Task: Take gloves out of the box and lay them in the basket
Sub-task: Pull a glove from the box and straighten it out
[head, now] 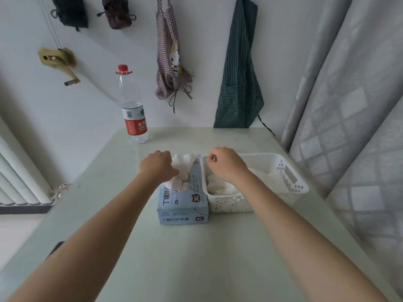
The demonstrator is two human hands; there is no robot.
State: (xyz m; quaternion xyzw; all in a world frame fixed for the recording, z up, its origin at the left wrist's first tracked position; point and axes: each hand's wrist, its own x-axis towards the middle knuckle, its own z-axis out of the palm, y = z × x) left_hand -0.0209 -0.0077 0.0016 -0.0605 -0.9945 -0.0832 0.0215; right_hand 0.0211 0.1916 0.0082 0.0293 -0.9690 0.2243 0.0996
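Gloves: thin white disposable gloves (pixel 182 168) bunch up out of the top opening of the box, just left of the frame's centre; a ruffled cuff edge stands above the rest, which makes it the handy part to pull on.
Box: the pale blue cardboard glove box marked XL (pixel 183 203) lies flat on the table, its long side touching the basket, so a glove only has to cross the shared edge.
Basket: the white perforated plastic basket (pixel 292 182) sits right of centre; a pile of white gloves (pixel 222 186) already lies in its near end, so the job looks partly done, with more to come from the box.
Left hand: the left hand (pixel 158 165) is over the box opening, fingers curled down into the bunched gloves, apparently gripping one to draw it out; the fingertips are hidden behind the knuckles.
Right hand: the right hand (pixel 226 163) hovers over the basket's left rim, fingers curled; a small pale sliver shows by the thumb, but I cannot tell whether it pinches a glove or is empty.
Table: the pale green glossy tabletop (pixel 196 258) carries both containers in the centre, within easy reach of both arms.
Bottle: a clear plastic water bottle with a red cap and red label (pixel 133 105) stands at the table's far edge, upper left of centre, well apart from the work.
Wall: a checked apron with a cartoon rabbit (pixel 171 62) and a dark green striped apron (pixel 239 73) hang in the upper centre and upper right.
Curtain: a grey patterned curtain (pixel 349 105) fills the right side of the frame.
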